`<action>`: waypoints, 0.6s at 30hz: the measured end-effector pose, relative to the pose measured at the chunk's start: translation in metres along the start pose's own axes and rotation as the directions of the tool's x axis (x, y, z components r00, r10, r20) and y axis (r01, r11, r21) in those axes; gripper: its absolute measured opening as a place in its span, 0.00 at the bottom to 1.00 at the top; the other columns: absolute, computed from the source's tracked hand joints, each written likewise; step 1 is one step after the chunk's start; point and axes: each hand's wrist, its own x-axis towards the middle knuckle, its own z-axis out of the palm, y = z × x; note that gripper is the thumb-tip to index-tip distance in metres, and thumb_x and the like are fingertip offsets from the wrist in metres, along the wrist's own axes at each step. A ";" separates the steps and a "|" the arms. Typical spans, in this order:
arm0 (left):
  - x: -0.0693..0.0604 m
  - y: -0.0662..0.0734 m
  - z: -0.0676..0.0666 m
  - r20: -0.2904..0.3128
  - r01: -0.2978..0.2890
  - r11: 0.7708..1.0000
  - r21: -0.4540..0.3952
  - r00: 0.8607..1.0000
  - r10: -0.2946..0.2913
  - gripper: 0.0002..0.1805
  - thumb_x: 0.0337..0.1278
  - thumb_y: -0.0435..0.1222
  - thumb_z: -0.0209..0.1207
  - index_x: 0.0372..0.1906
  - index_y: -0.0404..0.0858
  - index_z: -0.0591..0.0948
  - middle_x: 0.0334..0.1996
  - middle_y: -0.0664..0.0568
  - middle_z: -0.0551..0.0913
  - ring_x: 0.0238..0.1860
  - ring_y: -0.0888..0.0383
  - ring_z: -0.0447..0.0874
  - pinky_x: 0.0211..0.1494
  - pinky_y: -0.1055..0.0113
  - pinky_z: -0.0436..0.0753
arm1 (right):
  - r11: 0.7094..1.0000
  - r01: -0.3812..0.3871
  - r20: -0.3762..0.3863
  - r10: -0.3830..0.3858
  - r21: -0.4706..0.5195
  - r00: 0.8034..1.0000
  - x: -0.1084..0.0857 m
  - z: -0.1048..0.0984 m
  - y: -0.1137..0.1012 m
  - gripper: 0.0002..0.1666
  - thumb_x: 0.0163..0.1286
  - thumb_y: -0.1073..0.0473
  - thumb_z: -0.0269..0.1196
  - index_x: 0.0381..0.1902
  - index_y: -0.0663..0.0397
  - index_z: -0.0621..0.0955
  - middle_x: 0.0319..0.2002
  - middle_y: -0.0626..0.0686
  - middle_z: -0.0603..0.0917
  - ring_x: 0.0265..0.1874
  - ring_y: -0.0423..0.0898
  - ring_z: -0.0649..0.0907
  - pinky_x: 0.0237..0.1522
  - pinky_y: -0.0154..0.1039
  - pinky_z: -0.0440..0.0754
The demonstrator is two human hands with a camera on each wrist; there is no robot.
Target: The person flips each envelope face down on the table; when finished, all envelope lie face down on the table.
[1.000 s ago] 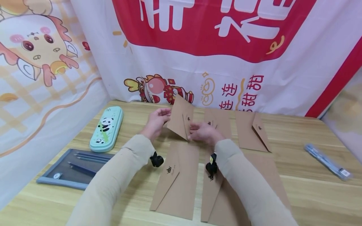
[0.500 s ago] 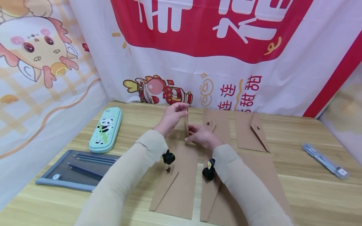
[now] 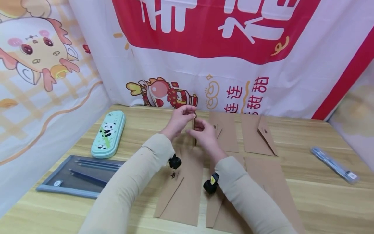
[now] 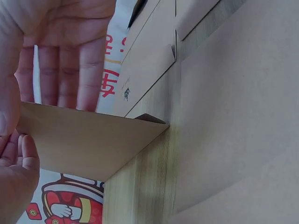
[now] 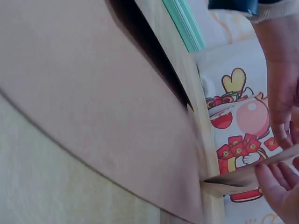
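Note:
A brown paper envelope (image 3: 195,138) stands nearly edge-on to the head camera at the back of the wooden table. My left hand (image 3: 179,121) grips its upper edge. Lower and nearer, my right hand (image 3: 206,136) pinches the same envelope between thumb and fingers. The left wrist view shows one broad face of the envelope (image 4: 93,142), with a corner by the tabletop. In the right wrist view the envelope (image 5: 233,178) appears as a narrow, tilted strip. Below the hands lies a flat envelope (image 3: 187,191) with a crown print and pointed flap.
More brown envelopes lie right of the hands: one behind (image 3: 229,141), one farther right (image 3: 254,136), and others partly under the right sleeve (image 3: 271,175). Left are a mint panda pencil case (image 3: 108,135) and a mesh pouch (image 3: 65,178) with pencils. A clear blue case (image 3: 333,164) lies far right.
The envelope has turned from showing its flap face to edge-on. My left hand moved right to its upper edge; my right hand shifted slightly up along it.

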 end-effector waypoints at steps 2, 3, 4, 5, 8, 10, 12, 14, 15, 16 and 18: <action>-0.001 0.001 -0.001 0.006 0.016 1.000 -0.016 1.000 -0.016 0.16 0.59 0.26 0.53 0.52 0.34 0.76 0.52 0.45 0.78 0.55 0.53 0.74 0.59 0.62 0.74 | 0.999 0.033 -0.046 -0.033 -0.006 0.998 -0.001 0.002 -0.001 0.26 0.56 0.62 0.67 0.54 0.59 0.76 0.48 0.57 0.80 0.48 0.49 0.78 0.52 0.42 0.77; -0.001 0.001 -0.001 0.009 0.024 0.999 -0.028 1.000 -0.024 0.16 0.59 0.26 0.53 0.52 0.34 0.76 0.52 0.45 0.77 0.55 0.52 0.73 0.60 0.62 0.74 | 0.999 0.044 -0.067 -0.045 -0.016 0.997 -0.002 0.003 0.000 0.24 0.56 0.62 0.67 0.52 0.60 0.77 0.46 0.56 0.81 0.45 0.48 0.78 0.50 0.41 0.78; -0.001 0.001 -0.002 0.013 0.031 0.999 -0.041 0.999 -0.031 0.16 0.59 0.26 0.53 0.53 0.34 0.76 0.53 0.45 0.77 0.56 0.52 0.73 0.60 0.61 0.74 | 0.998 0.055 -0.086 -0.058 -0.029 0.995 -0.002 0.004 0.001 0.21 0.56 0.63 0.66 0.49 0.60 0.78 0.43 0.57 0.82 0.43 0.48 0.79 0.47 0.40 0.79; -0.002 0.002 -0.002 0.015 0.038 0.998 -0.054 0.999 -0.038 0.16 0.59 0.26 0.53 0.53 0.33 0.75 0.53 0.45 0.77 0.57 0.52 0.73 0.60 0.61 0.74 | 0.998 0.056 -0.103 -0.060 -0.042 0.993 -0.002 0.005 0.001 0.19 0.57 0.63 0.66 0.48 0.60 0.79 0.41 0.56 0.82 0.40 0.47 0.79 0.43 0.38 0.79; -0.002 0.003 -0.003 0.017 0.057 0.996 -0.075 0.998 -0.055 0.16 0.59 0.25 0.52 0.52 0.33 0.75 0.54 0.45 0.76 0.57 0.51 0.73 0.59 0.61 0.75 | 0.994 0.066 -0.146 -0.078 -0.091 0.986 -0.002 0.006 0.003 0.15 0.57 0.63 0.66 0.43 0.60 0.81 0.34 0.54 0.82 0.34 0.46 0.78 0.34 0.34 0.78; -0.003 0.003 -0.003 0.010 0.057 0.996 -0.062 0.998 -0.056 0.15 0.59 0.25 0.52 0.52 0.33 0.75 0.54 0.45 0.76 0.56 0.51 0.73 0.59 0.61 0.75 | 0.990 0.080 -0.166 -0.099 -0.118 0.981 -0.002 0.007 0.005 0.13 0.57 0.64 0.65 0.42 0.60 0.82 0.31 0.54 0.82 0.32 0.45 0.78 0.30 0.32 0.76; -0.003 0.004 -0.002 -0.003 0.040 0.999 -0.037 0.999 -0.040 0.15 0.59 0.25 0.53 0.51 0.33 0.76 0.54 0.44 0.77 0.56 0.51 0.74 0.59 0.61 0.75 | 0.983 0.109 -0.187 -0.136 -0.146 0.973 -0.003 0.008 0.004 0.10 0.57 0.65 0.65 0.39 0.60 0.82 0.30 0.54 0.82 0.30 0.45 0.78 0.28 0.31 0.75; -0.003 0.004 -0.001 -0.022 0.028 1.000 -0.008 0.999 -0.028 0.15 0.59 0.26 0.54 0.51 0.34 0.77 0.53 0.45 0.78 0.55 0.52 0.75 0.59 0.61 0.75 | 0.975 0.134 -0.206 -0.169 -0.176 0.964 -0.004 0.009 0.004 0.09 0.57 0.65 0.65 0.37 0.61 0.82 0.29 0.54 0.82 0.29 0.46 0.78 0.27 0.31 0.75; -0.004 0.004 0.000 -0.031 0.023 1.000 0.002 0.999 -0.023 0.15 0.58 0.26 0.54 0.51 0.34 0.77 0.52 0.45 0.78 0.55 0.52 0.75 0.59 0.62 0.75 | 0.971 0.147 -0.217 -0.188 -0.190 0.958 -0.005 0.010 0.005 0.08 0.57 0.66 0.65 0.36 0.61 0.82 0.28 0.55 0.83 0.29 0.46 0.78 0.28 0.32 0.75; -0.004 0.004 0.001 -0.039 0.020 1.000 0.007 0.999 -0.019 0.15 0.58 0.27 0.55 0.50 0.35 0.77 0.52 0.45 0.78 0.55 0.52 0.75 0.58 0.61 0.75 | 0.966 0.158 -0.228 -0.203 -0.203 0.952 -0.006 0.010 0.004 0.07 0.57 0.66 0.64 0.35 0.62 0.82 0.28 0.55 0.83 0.29 0.47 0.79 0.28 0.33 0.76; -0.005 0.003 0.003 -0.052 0.020 1.000 0.001 0.998 -0.020 0.15 0.58 0.28 0.56 0.51 0.37 0.77 0.52 0.47 0.78 0.54 0.52 0.76 0.58 0.62 0.75 | 0.956 0.183 -0.256 -0.240 -0.229 0.936 -0.009 0.011 0.004 0.07 0.57 0.68 0.63 0.34 0.63 0.81 0.28 0.56 0.83 0.28 0.47 0.79 0.28 0.34 0.77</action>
